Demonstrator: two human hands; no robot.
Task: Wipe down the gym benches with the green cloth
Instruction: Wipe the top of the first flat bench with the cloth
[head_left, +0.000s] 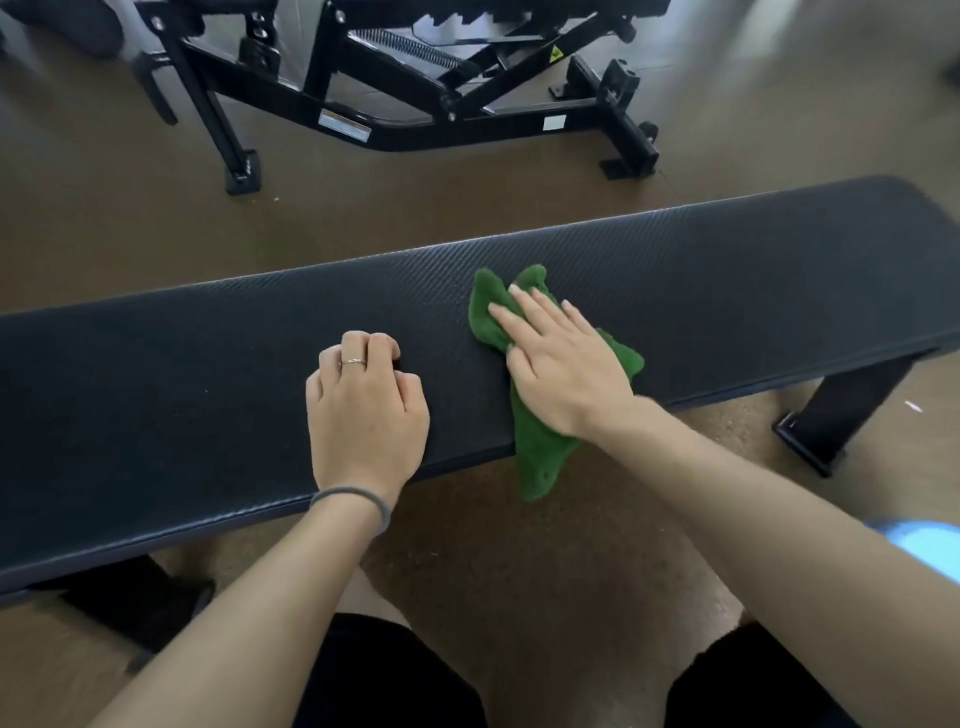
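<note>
Head view. One flat bench (727, 270), black textured pad, runs from near left to far right across the frame; this is the surface being worked. Two of its legs show: one at right (841, 415), one at near left (130, 608).

One green cloth (540, 447) lies crumpled on the surface right of centre. Its far end reaches toward the middle of the pad; its near end hangs over the near edge, above the floor (519, 561).

Two hands in view, both bare. Right hand (563, 364): palm down on the cloth, fingers straight and slightly spread, pressing it flat onto the pad. Grip apart; no curl round the fabric visible. Left hand (366, 400): rests on the bare pad left of the cloth, near but not touching it, fingers curled under into a loose fist, holding nothing. Grip together. One thin ring (354, 361) on a finger of that hand; one grey hair tie (353, 501) round the left wrist.

Far side: one second bench frame (415, 93), black steel, adjustable type, one coil spring visible, standing on the brown floor well apart from the surface. One yellow warning sticker (556, 53) on it.

Bottom edge: dark shorts (395, 686) over two knees.
</note>
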